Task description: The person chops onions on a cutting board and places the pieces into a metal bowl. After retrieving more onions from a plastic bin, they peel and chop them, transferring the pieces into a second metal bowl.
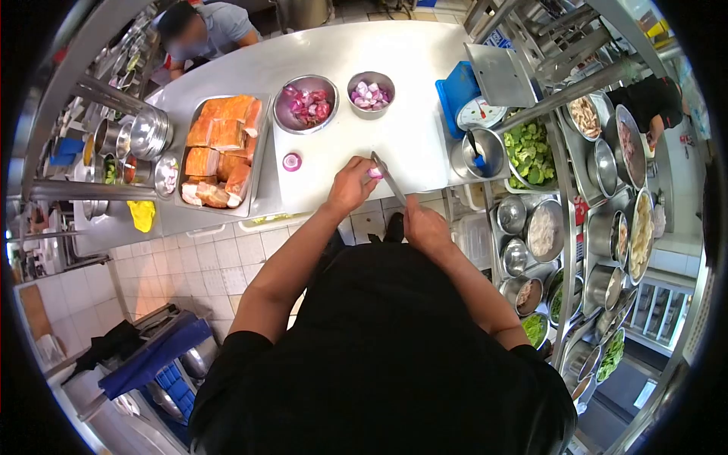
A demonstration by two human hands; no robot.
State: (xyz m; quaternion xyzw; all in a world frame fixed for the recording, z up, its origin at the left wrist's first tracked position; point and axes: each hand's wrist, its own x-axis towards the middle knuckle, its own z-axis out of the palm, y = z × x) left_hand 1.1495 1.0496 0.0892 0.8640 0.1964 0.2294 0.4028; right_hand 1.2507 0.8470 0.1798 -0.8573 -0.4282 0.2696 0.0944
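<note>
My left hand pins a small red onion to the white cutting board near its front edge. My right hand grips the handle of a knife whose blade lies against the onion. A halved onion piece rests on the board to the left. At the board's far edge stand two steel bowls: the larger one holds onion skins and pieces, the smaller one holds cut onion.
A steel tray of orange fish fillets sits left of the board. A blue scale, a steel pot and a broccoli bowl stand to the right. Another person works at the far left. Shelves of steel containers line the right.
</note>
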